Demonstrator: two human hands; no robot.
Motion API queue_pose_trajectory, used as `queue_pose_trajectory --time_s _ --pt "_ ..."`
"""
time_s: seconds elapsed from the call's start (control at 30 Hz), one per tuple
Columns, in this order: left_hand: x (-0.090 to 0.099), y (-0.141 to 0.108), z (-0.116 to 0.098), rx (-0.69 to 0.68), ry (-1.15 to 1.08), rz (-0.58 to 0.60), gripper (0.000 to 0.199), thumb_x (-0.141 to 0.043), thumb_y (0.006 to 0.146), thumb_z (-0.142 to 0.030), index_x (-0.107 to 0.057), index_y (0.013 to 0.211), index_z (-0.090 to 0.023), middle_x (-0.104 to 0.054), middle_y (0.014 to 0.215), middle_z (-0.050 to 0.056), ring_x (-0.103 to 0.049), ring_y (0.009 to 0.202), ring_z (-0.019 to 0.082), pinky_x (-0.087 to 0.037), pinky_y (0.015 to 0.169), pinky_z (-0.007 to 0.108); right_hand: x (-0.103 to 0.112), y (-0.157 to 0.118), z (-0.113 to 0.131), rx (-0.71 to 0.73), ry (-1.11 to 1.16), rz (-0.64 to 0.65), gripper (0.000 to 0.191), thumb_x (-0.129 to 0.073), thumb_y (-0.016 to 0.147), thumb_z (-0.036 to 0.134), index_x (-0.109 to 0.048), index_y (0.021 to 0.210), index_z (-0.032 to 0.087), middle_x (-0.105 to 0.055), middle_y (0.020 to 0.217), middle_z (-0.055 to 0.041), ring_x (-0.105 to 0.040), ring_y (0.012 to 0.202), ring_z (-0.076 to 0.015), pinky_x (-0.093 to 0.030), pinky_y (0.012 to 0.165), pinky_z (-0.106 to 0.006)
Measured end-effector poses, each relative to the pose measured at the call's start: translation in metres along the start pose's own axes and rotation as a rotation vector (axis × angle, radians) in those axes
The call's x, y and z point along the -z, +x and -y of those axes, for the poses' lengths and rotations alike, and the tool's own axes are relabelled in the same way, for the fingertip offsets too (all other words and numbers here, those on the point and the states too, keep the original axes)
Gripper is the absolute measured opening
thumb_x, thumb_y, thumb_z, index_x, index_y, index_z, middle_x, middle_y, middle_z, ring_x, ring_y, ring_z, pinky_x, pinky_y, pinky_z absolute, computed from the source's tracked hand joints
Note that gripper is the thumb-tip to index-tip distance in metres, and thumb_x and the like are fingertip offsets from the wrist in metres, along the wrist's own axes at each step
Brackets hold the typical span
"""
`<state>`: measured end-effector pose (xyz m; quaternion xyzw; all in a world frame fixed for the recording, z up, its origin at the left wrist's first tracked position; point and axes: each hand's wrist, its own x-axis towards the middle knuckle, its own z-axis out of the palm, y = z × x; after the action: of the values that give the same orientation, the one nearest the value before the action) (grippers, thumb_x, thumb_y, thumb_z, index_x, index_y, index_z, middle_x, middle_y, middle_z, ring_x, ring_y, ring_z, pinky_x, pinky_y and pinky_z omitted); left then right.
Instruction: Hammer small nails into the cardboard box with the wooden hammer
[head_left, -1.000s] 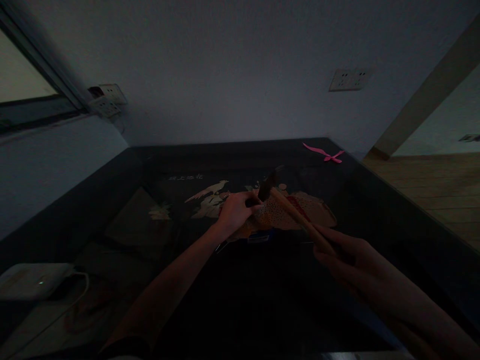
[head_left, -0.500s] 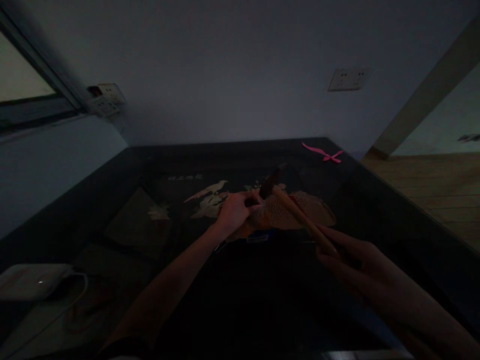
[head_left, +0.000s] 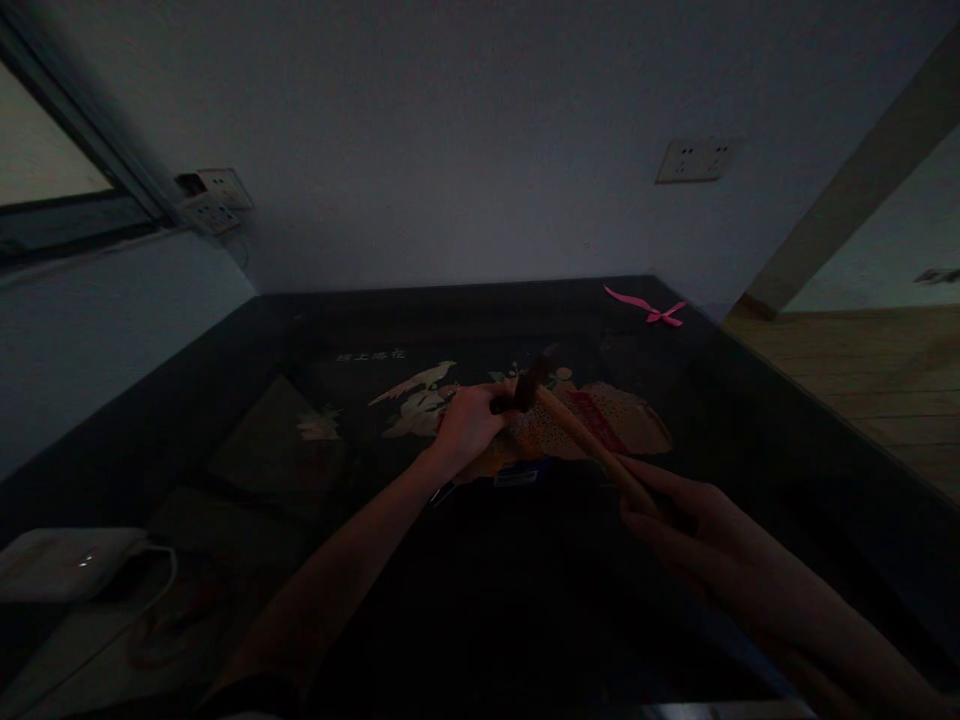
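Note:
My right hand [head_left: 686,515] is wrapped round the wooden handle of a hammer [head_left: 581,435]. The hammer's dark head is just right of the fingertips of my left hand [head_left: 472,420]. Those fingers are pinched together over a flat tan piece [head_left: 551,425] with many small dark holes and an orange patch; what they pinch is hidden behind the hammer head and the gloom. A dark red strip [head_left: 596,420] lies across the piece's right part. At its front edge sits a small blue item [head_left: 521,472] with a pale label.
The dark tabletop [head_left: 465,300] bears a bird-and-flower picture [head_left: 420,395]. A pink ribbon [head_left: 652,312] lies at the back right. At the front left is a white device [head_left: 71,565] with a cable. Wall sockets [head_left: 694,160] are behind the table.
My right hand and the hammer have come down and a little left, bringing the hammer head closer to my left fingertips. My left hand has stayed nearly in place.

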<state>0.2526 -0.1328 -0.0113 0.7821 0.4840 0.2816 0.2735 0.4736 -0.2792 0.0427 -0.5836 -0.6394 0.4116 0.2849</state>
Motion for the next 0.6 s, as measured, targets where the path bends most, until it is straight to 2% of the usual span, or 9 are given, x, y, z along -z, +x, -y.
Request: queue_pose_trajectory --time_s 0.07,0.2,0.27,0.4,0.53,0.6 --pt "0.0007 0.0000 0.0000 -0.004 -0.002 0.006 0.018 -0.061 0.078 -0.019 -0.071 0.092 -0.019 -0.072 0.094 0.003 -0.066 0.086 0.019 -0.048 0.078 0.029 -0.0010 0.0004 -0.0018 -0.022 0.008 0.020 0.051 -0.055 0.084 0.036 -0.054 0.132 0.019 -0.067 0.084 -0.0036 -0.062 0.073 -0.0188 -0.052 0.063 -0.028" --pt "0.0008 -0.0009 -0.0024 -0.006 -0.026 -0.015 0.010 -0.062 0.079 -0.022 -0.071 0.085 -0.020 -0.072 0.087 0.001 -0.066 0.082 0.017 -0.048 0.078 0.028 0.0004 -0.0038 -0.0007 -0.076 0.018 -0.024 0.056 -0.055 0.085 0.040 -0.049 0.136 0.020 -0.063 0.074 -0.0009 -0.054 0.055 -0.0133 -0.044 0.045 -0.022" --pt "0.0006 -0.0012 -0.0031 -0.012 -0.027 -0.029 0.009 -0.063 0.079 -0.023 -0.071 0.082 -0.021 -0.072 0.085 0.001 -0.066 0.082 0.017 -0.048 0.078 0.027 0.0006 -0.0040 0.0017 -0.059 0.021 -0.030 0.056 -0.056 0.083 0.040 -0.050 0.135 0.020 -0.064 0.075 -0.0017 -0.056 0.057 -0.0148 -0.045 0.046 -0.022" --pt "0.0010 -0.0010 -0.0018 0.002 -0.005 -0.015 0.017 -0.062 0.078 -0.019 -0.071 0.092 -0.020 -0.073 0.092 0.002 -0.066 0.084 0.019 -0.049 0.078 0.029 -0.0015 0.0015 0.0044 -0.017 0.021 0.010 0.050 -0.057 0.082 0.037 -0.058 0.128 0.019 -0.068 0.084 -0.0051 -0.062 0.074 -0.0213 -0.052 0.062 -0.030" --pt "0.0012 -0.0007 -0.0015 0.004 -0.011 -0.012 0.014 -0.062 0.079 -0.021 -0.071 0.090 -0.020 -0.073 0.091 0.002 -0.066 0.084 0.019 -0.049 0.079 0.029 -0.0010 0.0005 0.0033 -0.021 0.014 -0.026 0.052 -0.056 0.082 0.038 -0.056 0.130 0.019 -0.066 0.073 -0.0018 -0.059 0.060 -0.0168 -0.049 0.052 -0.026" --pt "0.0012 -0.0011 -0.0026 -0.012 -0.028 -0.018 0.011 -0.062 0.079 -0.022 -0.070 0.086 -0.020 -0.073 0.088 0.001 -0.066 0.082 0.018 -0.049 0.078 0.028 -0.0003 -0.0018 0.0022 -0.020 0.020 -0.058 0.052 -0.058 0.082 0.037 -0.055 0.132 0.020 -0.065 0.071 -0.0005 -0.059 0.060 -0.0157 -0.049 0.052 -0.024"
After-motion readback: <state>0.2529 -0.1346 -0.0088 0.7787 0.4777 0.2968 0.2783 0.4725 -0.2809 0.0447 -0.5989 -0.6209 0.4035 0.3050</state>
